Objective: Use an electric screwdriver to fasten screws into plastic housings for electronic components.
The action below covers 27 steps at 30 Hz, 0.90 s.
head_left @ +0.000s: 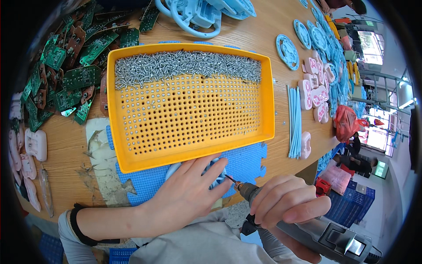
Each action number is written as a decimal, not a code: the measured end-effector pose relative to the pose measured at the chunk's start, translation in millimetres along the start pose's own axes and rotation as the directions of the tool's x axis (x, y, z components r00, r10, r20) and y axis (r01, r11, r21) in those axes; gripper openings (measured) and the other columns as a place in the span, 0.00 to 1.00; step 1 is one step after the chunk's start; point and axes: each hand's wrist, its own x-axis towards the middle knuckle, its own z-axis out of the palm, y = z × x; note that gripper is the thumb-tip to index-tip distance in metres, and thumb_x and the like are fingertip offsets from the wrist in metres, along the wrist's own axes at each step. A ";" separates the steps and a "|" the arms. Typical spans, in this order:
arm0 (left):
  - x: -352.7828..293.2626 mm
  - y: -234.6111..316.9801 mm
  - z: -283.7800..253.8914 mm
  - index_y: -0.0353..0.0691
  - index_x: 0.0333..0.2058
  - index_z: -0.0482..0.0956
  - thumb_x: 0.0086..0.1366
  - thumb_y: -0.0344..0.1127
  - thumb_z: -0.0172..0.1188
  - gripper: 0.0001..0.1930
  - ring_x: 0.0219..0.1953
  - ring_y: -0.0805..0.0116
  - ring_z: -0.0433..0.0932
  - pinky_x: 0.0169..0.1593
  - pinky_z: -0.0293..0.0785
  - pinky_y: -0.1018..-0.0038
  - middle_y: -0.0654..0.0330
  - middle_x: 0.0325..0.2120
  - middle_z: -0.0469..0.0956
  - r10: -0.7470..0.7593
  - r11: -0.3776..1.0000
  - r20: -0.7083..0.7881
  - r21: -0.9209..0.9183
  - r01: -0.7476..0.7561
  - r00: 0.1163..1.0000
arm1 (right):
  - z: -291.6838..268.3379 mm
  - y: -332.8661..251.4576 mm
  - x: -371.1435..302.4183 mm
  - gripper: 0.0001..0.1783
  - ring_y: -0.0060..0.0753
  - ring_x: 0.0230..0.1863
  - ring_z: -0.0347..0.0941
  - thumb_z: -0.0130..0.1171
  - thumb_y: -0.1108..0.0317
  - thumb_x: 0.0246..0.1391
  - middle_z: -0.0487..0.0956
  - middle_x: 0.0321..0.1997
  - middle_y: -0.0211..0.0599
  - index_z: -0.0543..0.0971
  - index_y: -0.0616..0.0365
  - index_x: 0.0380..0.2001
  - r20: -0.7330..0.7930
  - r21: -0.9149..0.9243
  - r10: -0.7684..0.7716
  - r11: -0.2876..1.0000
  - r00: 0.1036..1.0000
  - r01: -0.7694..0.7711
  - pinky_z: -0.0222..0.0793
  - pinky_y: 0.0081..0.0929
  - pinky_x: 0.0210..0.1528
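My left hand (187,187) lies over a light-blue plastic part (172,170), its fingers curled around the part and holding it on the blue foam mat (244,160). Most of that part is hidden beneath the hand. Wrapped in my right hand (288,200) is a grey electric screwdriver (325,237), its bit pointing left and meeting the part near my left fingertips. Just beyond my hands stands a yellow tray (189,157) with rows of holes. Loose silver screws (189,66) are heaped along its far side, and some of the holes have screws standing in them.
Green circuit boards (81,77) pile up at the left, above pink plastic parts (36,145). Light-blue wheel-shaped parts (288,52) lie at the far right. Blue rods (294,123) and pink-and-white pieces (305,94) sit right of the tray. A red bag (346,123) lies beyond.
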 end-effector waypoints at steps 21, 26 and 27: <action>-1.4 1.9 -9.2 0.37 0.47 0.76 0.42 0.36 0.71 0.29 0.60 0.49 0.61 0.62 0.62 0.57 0.49 0.53 0.66 0.043 0.999 0.012 -0.033 -0.042 0.999 | 0.6 9.7 7.8 0.15 0.34 0.15 0.69 0.65 0.64 0.50 0.72 0.15 0.36 0.75 0.65 0.22 0.043 0.149 0.194 0.969 0.980 -0.198 0.61 0.26 0.18; -4.2 0.2 -2.2 0.38 0.48 0.75 0.40 0.38 0.72 0.32 0.60 0.47 0.61 0.62 0.61 0.56 0.48 0.53 0.66 0.078 0.997 -0.002 0.026 -0.078 0.997 | -13.1 14.6 10.8 0.35 0.34 0.16 0.70 0.74 0.41 0.35 0.74 0.18 0.36 0.77 0.67 0.27 0.205 0.248 0.134 0.951 0.970 -0.184 0.64 0.27 0.19; -2.9 2.6 -3.9 0.38 0.49 0.75 0.41 0.38 0.72 0.33 0.59 0.48 0.61 0.62 0.61 0.56 0.49 0.53 0.66 0.087 0.995 -0.002 0.053 -0.087 0.996 | -14.0 10.2 11.0 0.38 0.34 0.16 0.70 0.72 0.37 0.35 0.75 0.19 0.36 0.78 0.67 0.28 0.178 0.199 0.107 0.970 0.978 -0.142 0.65 0.27 0.20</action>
